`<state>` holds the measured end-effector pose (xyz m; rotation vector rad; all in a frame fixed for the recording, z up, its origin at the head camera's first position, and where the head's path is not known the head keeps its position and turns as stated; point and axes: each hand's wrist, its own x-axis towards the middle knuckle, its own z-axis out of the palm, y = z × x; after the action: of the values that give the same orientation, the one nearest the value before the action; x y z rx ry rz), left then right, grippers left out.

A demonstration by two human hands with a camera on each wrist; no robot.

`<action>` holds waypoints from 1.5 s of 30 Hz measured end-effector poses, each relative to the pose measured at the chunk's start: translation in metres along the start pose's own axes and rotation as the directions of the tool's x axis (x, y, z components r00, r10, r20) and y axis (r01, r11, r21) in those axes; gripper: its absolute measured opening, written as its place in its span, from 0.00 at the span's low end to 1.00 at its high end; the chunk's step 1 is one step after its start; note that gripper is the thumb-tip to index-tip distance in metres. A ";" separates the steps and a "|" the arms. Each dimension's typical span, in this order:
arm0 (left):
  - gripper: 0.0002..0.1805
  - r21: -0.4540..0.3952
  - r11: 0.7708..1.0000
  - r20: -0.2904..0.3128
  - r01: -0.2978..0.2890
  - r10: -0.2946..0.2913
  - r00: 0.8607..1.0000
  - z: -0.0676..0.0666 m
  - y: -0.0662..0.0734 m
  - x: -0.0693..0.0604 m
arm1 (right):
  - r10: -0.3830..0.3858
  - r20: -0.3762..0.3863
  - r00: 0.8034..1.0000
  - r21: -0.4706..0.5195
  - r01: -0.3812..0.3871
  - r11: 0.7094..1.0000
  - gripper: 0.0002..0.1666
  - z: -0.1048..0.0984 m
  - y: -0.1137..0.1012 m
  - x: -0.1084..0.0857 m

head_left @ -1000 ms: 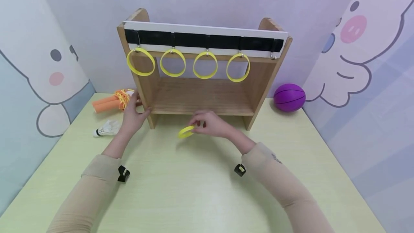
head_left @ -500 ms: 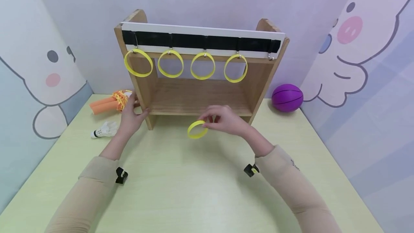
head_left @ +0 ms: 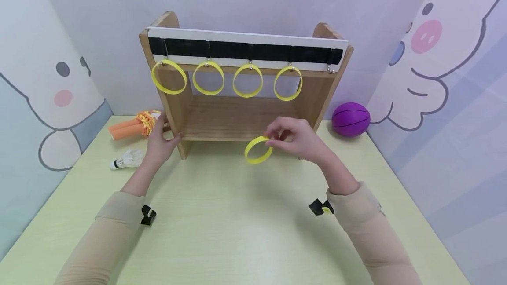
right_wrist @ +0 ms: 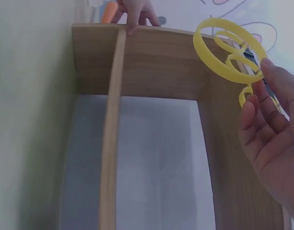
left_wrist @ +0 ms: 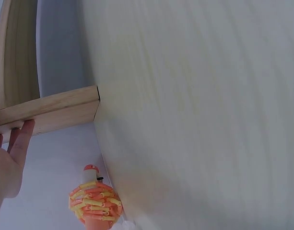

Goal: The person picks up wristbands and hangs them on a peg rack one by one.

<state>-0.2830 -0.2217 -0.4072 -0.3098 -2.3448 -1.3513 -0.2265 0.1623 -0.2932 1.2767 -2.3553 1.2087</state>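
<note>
My right hand [head_left: 299, 140] pinches a yellow ring [head_left: 257, 160] between thumb and fingertips, in front of the wooden shelf [head_left: 245, 118]. In the right wrist view this ring [right_wrist: 209, 57] is near the camera, overlapping the hanging rings. My left hand [head_left: 160, 144] grips the shelf's left side panel, thumb on its front edge and fingers along the outside. Several yellow rings hang in a row from hooks on the black-and-white strip [head_left: 231, 50] along the shelf's top. At the strip's right end is a bare metal hook [head_left: 331, 70].
Orange foam sticks with a beaded skipping rope [head_left: 132, 127] lie left of the shelf, behind a white shuttlecock [head_left: 130, 158]. A purple ball [head_left: 350, 119] sits to the right. Cartoon-printed walls enclose the pale table [head_left: 222, 223].
My right hand has moved right and a little upward with the yellow ring, which has tilted more upright. My left hand stays on the shelf's side panel.
</note>
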 end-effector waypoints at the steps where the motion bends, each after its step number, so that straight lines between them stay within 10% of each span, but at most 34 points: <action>1: 0.42 0.006 1.000 0.000 0.001 -0.001 1.000 0.000 0.000 0.000 | -0.009 -0.014 1.000 0.004 0.009 1.000 0.09 -0.003 -0.002 -0.001; 24: 0.43 0.004 1.000 0.021 0.023 -0.023 1.000 -0.003 0.003 -0.002 | -0.079 -0.389 0.918 0.175 0.158 0.972 0.06 -0.081 -0.019 -0.014; 45: 0.43 0.027 1.000 0.015 0.006 -0.006 1.000 -0.002 0.002 -0.001 | 0.188 -0.593 0.783 0.033 -0.209 0.977 0.10 -0.129 0.002 0.000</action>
<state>-0.2809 -0.2222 -0.4055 -0.3060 -2.3759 -1.3238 -0.2527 0.2585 -0.2113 0.5145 -2.0440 1.3694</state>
